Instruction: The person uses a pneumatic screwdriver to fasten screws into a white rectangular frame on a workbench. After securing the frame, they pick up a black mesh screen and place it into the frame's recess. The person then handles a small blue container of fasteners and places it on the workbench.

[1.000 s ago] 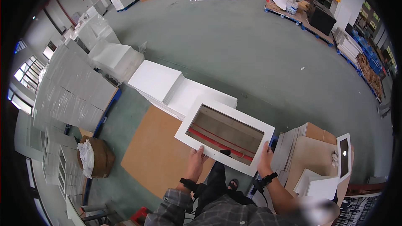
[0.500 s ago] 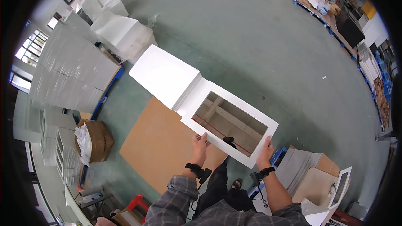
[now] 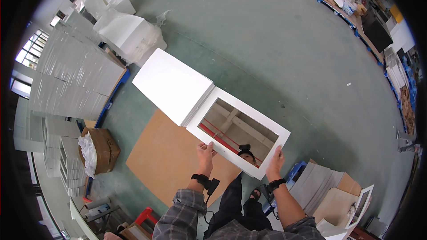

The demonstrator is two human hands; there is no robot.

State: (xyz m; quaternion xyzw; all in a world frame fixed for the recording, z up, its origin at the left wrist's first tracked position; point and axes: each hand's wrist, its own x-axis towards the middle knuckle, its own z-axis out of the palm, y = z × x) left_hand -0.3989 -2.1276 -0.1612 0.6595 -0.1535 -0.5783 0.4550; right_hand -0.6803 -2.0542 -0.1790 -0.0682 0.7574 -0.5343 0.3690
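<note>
A white-framed mirror panel (image 3: 238,129) is held tilted in front of me, its glass reflecting beams and a red pipe overhead. On its near long edge, my left hand (image 3: 205,156) is closed with the thumb on the frame. My right hand (image 3: 275,164) grips the frame's right short end, thumb on top. The panel's far left end lies at a stack of white panels (image 3: 173,84), touching or overlapping it; which of the two I cannot tell. Under the stack and panel spreads a brown board (image 3: 160,160).
Wrapped white stacks (image 3: 75,80) stand on a blue pallet at left, with an open cardboard box (image 3: 104,149) nearer me. A red stool-like object (image 3: 144,217) is at lower left. By my right arm are grey sheets (image 3: 318,182) and an open carton (image 3: 336,209).
The mirror panel has shifted slightly left and tilted, so its reflection now shows a head and more of the red pipe. Both hands keep their hold and move left with it.
</note>
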